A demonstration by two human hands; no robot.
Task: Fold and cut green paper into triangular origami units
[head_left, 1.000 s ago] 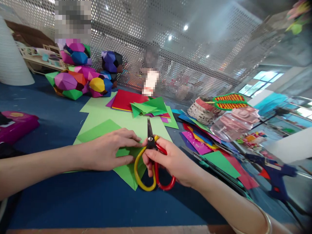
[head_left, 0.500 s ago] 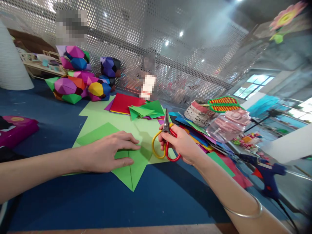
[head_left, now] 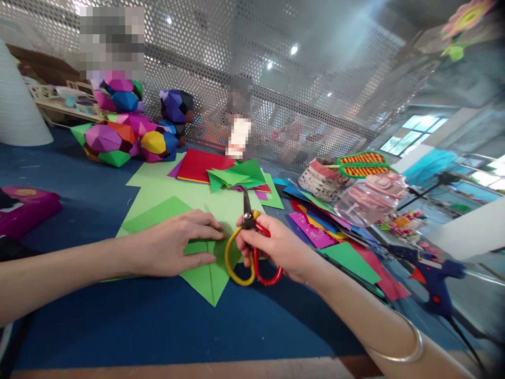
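Blue table [head_left: 118,326] lies bare along the near edge below my hands. My left hand [head_left: 169,247] presses flat, fingers spread, on the folded green paper [head_left: 209,273]; my right hand [head_left: 276,247] grips red-and-yellow scissors [head_left: 249,247], blades closed, pointing away

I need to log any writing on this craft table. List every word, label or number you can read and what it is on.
No text can be read in this picture.
Magenta packet at the left edge: a yellow mark on top, too blurred to read.
Clear pouch on the right: pink shapes only, no legible letters.
Scissors in the right hand: no marking visible.
Folded green paper under the left hand: plain.
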